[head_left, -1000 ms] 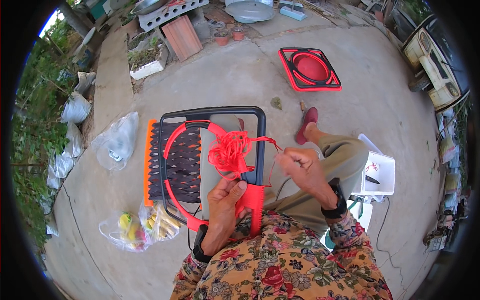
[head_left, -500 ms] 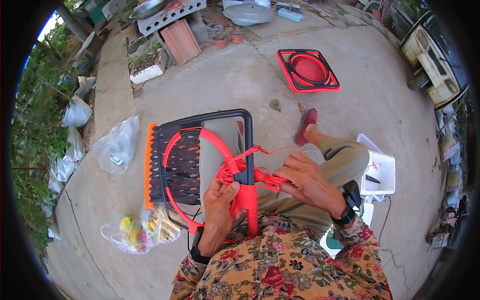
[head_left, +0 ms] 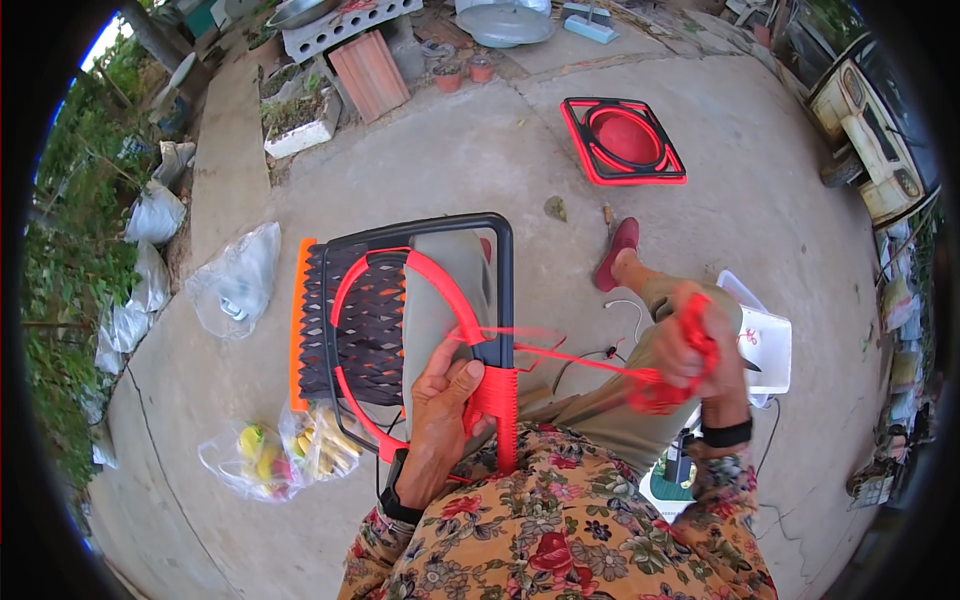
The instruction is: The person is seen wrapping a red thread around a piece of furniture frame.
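Observation:
A black square frame with a round inner ring (head_left: 420, 229) rests over my lap, parts of it wrapped in red strap. My left hand (head_left: 438, 400) is closed on the frame's near right part, with the thumb pressed by the tight red wrapping (head_left: 495, 392). Off to the right, my right hand (head_left: 685, 350) is raised and smeared by motion, its fingers wrapped round a bundle of red strap (head_left: 655, 393). From that bundle a length of strap runs taut to the frame's right bar. Behind the ring shows a dark woven panel with an orange edge (head_left: 370, 310).
Another red and black square frame (head_left: 625, 140) lies on the concrete ahead. A white foam box (head_left: 772, 345) stands at the right, near my knee. Plastic bags with yellow fruit (head_left: 262, 455) lie at the left. A vehicle (head_left: 870, 135) is parked at the far right.
My right hand has moved away to the right and up with the red bundle, drawing the strap out from the frame. The left hand has stayed on the wrapping.

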Available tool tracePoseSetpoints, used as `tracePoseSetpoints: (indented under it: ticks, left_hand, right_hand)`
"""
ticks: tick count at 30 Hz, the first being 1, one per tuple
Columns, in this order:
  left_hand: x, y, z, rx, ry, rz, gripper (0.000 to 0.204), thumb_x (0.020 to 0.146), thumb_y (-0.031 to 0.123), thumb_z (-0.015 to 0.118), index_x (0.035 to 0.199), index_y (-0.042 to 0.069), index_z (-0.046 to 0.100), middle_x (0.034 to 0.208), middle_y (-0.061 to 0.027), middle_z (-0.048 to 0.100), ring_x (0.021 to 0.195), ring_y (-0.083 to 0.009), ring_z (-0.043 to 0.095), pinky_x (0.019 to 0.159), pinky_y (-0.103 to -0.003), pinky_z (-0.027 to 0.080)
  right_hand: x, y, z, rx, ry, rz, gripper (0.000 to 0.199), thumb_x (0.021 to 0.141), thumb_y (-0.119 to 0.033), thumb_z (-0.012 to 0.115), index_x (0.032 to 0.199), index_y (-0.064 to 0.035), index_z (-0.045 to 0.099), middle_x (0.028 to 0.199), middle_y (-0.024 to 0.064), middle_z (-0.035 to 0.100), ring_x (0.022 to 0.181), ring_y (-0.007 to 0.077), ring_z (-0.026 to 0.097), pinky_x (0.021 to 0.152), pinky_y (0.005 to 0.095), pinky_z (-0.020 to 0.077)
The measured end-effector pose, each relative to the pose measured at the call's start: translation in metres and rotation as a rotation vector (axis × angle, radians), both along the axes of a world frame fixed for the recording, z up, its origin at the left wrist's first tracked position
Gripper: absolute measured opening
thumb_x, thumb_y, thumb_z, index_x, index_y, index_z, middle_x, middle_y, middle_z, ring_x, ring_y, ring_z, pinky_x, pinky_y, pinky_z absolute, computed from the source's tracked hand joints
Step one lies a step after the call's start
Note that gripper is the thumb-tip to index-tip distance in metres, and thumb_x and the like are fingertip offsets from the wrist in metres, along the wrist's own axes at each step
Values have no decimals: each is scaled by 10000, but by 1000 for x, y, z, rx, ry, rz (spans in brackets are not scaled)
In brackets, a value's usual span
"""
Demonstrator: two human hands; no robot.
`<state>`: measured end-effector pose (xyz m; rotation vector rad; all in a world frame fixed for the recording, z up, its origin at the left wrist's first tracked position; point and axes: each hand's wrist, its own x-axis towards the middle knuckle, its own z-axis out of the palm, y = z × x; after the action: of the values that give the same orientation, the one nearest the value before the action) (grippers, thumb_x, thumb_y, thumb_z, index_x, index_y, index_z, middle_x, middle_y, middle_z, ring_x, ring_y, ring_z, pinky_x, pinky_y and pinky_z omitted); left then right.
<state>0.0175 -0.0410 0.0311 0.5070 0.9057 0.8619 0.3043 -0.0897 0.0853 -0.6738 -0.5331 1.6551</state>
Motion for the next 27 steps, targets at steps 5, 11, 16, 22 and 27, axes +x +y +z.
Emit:
tracePoseSetpoints:
  ticks: [5,11,16,22,27]
  left_hand:
    - [-1,-1,-2,-16,-30,-11,524,905,171,620,1367,57,403,958,-118,685,622,-157,645,344,-244,392]
    - [0,-3,-8,-38,-19,-4,251,911,148,606,1136,38,588,915,-130,693,619,-176,653,329,-254,390]
    - [0,-5,-11,-26,27,30,199,910,146,606,1076,37,621,905,-128,694,606,-176,652,325,-256,404]
    - [2,-3,-10,0,2,5,209,901,132,616,1085,33,617,909,-114,695,606,-169,655,327,-254,429]
    - [1,-3,-11,28,37,-35,277,860,78,657,1122,9,601,909,-101,693,614,-132,642,360,-230,433]
  right_hand:
    - [112,-62,2,-406,-1235,-494,255,775,-250,705,816,-69,530,666,-18,526,560,51,474,500,208,386]
    - [56,-31,-42,-172,-1508,-495,223,780,-121,684,967,-45,590,707,2,554,584,72,509,524,218,413]
    - [-61,6,-41,-261,-480,82,203,849,-152,647,998,-20,607,655,-34,542,522,48,470,464,211,362]
    - [-88,6,-50,-305,-526,284,224,893,-213,600,771,-26,615,610,-38,528,513,54,461,469,221,351]
    - [-92,-3,-12,14,-809,150,234,877,-187,614,720,-19,572,562,1,510,494,85,458,483,255,366]
